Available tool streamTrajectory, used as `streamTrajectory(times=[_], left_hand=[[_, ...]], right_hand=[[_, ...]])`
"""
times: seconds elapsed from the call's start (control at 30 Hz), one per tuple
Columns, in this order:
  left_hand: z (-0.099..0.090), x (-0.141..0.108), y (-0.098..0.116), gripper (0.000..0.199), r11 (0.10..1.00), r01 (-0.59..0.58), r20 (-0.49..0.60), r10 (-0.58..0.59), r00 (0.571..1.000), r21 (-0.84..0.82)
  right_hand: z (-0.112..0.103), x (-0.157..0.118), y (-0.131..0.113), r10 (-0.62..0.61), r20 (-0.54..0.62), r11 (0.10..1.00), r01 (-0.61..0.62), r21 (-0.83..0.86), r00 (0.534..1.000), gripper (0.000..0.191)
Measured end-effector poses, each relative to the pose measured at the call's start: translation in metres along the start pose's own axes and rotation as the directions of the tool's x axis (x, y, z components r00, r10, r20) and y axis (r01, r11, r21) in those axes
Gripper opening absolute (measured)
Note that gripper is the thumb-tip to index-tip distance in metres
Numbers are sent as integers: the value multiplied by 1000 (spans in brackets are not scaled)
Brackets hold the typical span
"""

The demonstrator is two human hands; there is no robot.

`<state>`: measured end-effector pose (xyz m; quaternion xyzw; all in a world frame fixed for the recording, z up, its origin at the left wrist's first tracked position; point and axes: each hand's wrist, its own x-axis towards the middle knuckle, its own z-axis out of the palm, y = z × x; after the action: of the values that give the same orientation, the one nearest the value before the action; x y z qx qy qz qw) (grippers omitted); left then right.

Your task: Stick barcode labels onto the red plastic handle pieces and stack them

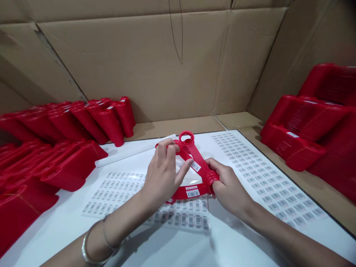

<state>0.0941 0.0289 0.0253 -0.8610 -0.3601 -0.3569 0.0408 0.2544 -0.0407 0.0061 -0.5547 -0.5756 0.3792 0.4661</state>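
My left hand (162, 178) pinches a red plastic frame (200, 161), my right hand (229, 189) clasps its end; red stacks (303, 137) sit against cardboard walls (133, 63).

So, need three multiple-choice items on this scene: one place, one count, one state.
1. Where does the translucent white rod lie?
A) Leaning on the cardboard wall
B) On the white table, beyond the hands
C) Standing on end

2. How many barcode label sheets are on the table?
A) One
B) Four
C) Two

3. What state is the red plastic frame in?
A) Held up in both hands
B) Lying flat, untouched
C) Stacked with other pieces

1: B, it lies flat near the stacked red plastic pieces.
2: C, one lies under the hands and one to their right.
3: A, the left hand pinches its upper part while the right hand grips its lower corner.
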Motion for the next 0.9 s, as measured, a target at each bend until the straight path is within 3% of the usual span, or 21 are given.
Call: streamTrajectory(times=[0.1, 0.3, 0.43, 0.53, 0.67, 0.73, 0.83, 0.9], left_hand=[[3, -1, -2, 27, 999, -47, -32, 48, 998, 22], [4, -3, 3, 56, 997, -72, -37, 73, 997, 36], [-2, 2, 1, 38, 996, -32, -54, 37, 998, 80], [-8, 6, -2, 18, 993, -9, 1, 9, 1000, 120], [-12, 8, -2, 20, 990, 19, 127, -37, 991, 141], [-13, 8, -1, 20, 986, 53, 297, -98, 950, 156], [-13, 6, -3, 16, 979, 112, 592, -191, 783, 169], [-11, 4, -6, 12, 980, 122, 687, -197, 700, 157]], right_hand=[[1, -1, 0, 0, 4, 1000, 0, 9, 1000, 33], [1, 0, 0, -25, -4, 998, 24, -54, 1000, 32], [1, 0, -1, -37, 14, 994, 38, -98, 999, 31], [0, 1, 2, -11, 27, 996, 14, -84, 1000, 33], [-3, 4, 7, 22, -13, 996, -24, -84, 1000, 34], [-3, 4, 8, 37, -15, 995, -39, -96, 999, 31], [-1, 4, 5, 38, 39, 989, -32, -147, 999, 32], [0, 3, 3, 42, 79, 979, -25, -203, 996, 34]])
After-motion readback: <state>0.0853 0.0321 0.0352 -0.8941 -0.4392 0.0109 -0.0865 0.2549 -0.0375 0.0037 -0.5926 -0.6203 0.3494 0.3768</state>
